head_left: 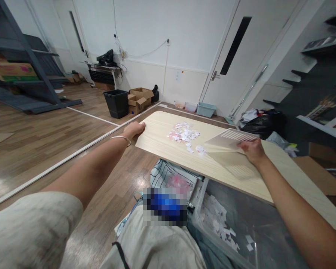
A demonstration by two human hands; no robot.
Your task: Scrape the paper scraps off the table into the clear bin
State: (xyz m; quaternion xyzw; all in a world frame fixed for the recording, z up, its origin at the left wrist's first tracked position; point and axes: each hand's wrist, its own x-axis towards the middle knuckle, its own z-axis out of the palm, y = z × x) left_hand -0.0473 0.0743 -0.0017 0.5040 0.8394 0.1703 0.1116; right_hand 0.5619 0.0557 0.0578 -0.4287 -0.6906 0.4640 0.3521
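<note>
Far left, a dark metal shelf (pixel 30 71) stands along the wall, and in front of it there is a wide stretch of bare wood floor (pixel 44 138), the biggest open room in view. A white strip on the floor cuts across it at an angle.

Moving in, the left hand (pixel 134 130) is at the rounded left corner of the pale wooden table (pixel 156 140). Its fingers are curled tight over the rim, with a thin bracelet (pixel 120 139) on the wrist. Behind that corner, well apart from the table, sit a black bin (pixel 117 103) and open cardboard boxes (pixel 139 99).

On the middle of the tabletop lies a loose heap of paper scraps (pixel 184 133), with clear board between it and the left rim. A few strays trail toward the near edge.

Just right of those strays is a pale slotted plastic scoop (pixel 231 140). It is tilted, with its leading edge low beside the scraps. The right hand (pixel 252 149) has its fingers closed on the scoop's right end.

Below, the table's near edge overhangs a clear plastic tub (pixel 232 209) with more white scraps lying in it. To the far right the space is cramped: a black bag (pixel 266 123), shelves and boxes crowd close to that end.
</note>
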